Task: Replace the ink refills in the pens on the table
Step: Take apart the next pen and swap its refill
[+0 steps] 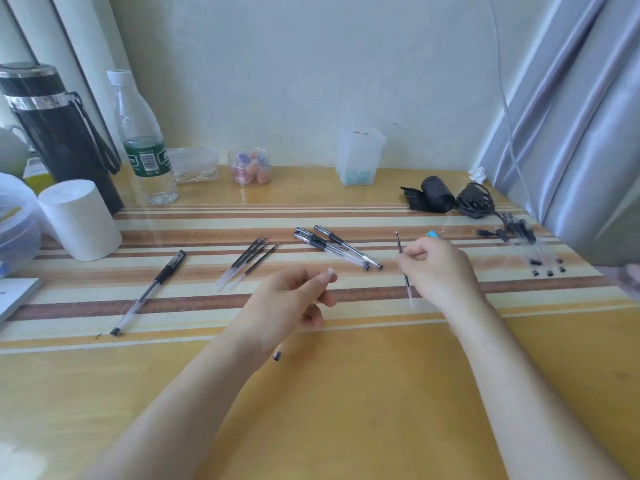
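Note:
My right hand [438, 268] pinches a thin ink refill [399, 242], tip pointing away, its clear tail hanging below my fingers. My left hand [291, 306] is closed around a clear pen barrel; only its dark end [277, 356] shows under my wrist. Between my hands and farther back lie three capped black pens [337, 247]. A pile of loose refills [247, 263] lies left of them. One whole pen [149, 292] lies alone at the left. Several clear pen barrels [533, 251] lie at the far right.
Along the back wall of the striped table [346, 393] stand a black flask [59, 133], a water bottle [145, 140], a white paper roll [81, 220], a jar of pastel bits [249, 166] and a clear box [360, 157]. Black cables [474, 200] lie back right by the curtain [571, 116].

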